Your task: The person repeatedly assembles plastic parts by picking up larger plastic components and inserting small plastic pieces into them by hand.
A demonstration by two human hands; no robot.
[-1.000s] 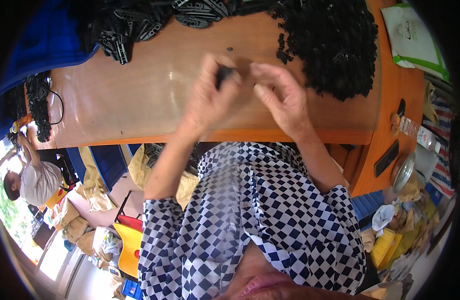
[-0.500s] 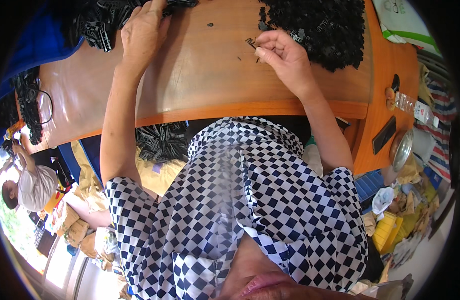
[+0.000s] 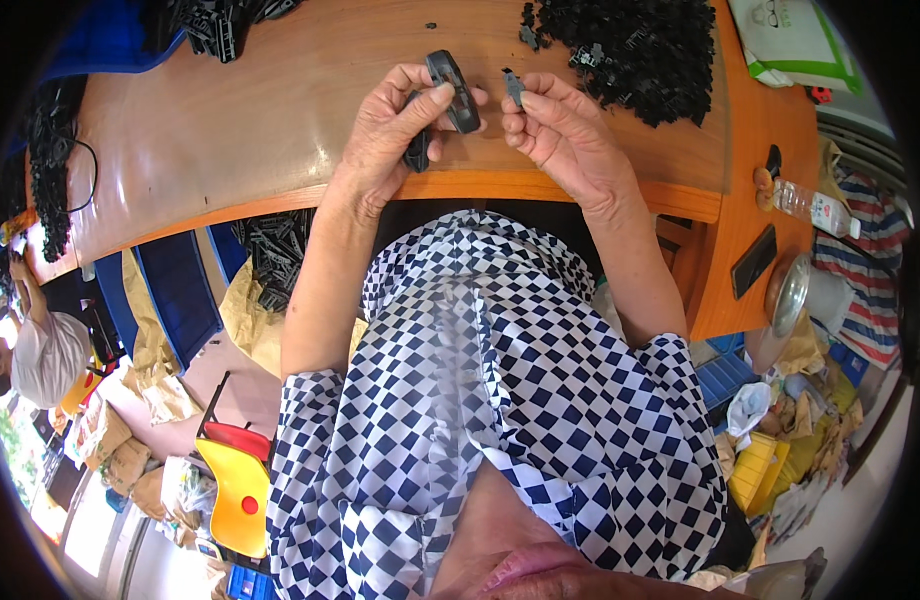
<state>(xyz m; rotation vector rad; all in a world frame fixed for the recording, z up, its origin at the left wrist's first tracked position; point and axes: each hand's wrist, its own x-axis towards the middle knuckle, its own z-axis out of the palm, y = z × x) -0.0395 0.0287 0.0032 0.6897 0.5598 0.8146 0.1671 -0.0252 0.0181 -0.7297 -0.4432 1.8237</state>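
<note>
Over the front half of the wooden table, my left hand grips a long black plastic part with rounded ends between thumb and fingers. A second black part shows under the same palm, its shape mostly hidden. Just to the right, my right hand pinches a small dark plastic piece between thumb and forefinger. The two held parts are close but apart. Behind my right hand lies a heap of small black plastic pieces.
More long black parts lie on blue cloth at the back left. Rightward are a plastic bottle, a phone and a metal lid. Below the table is a bag of black parts. Another person sits far left.
My left hand has come back from the far-left pile with black parts in it. My right hand has drawn nearer to me from beside the heap, holding a small dark piece.
</note>
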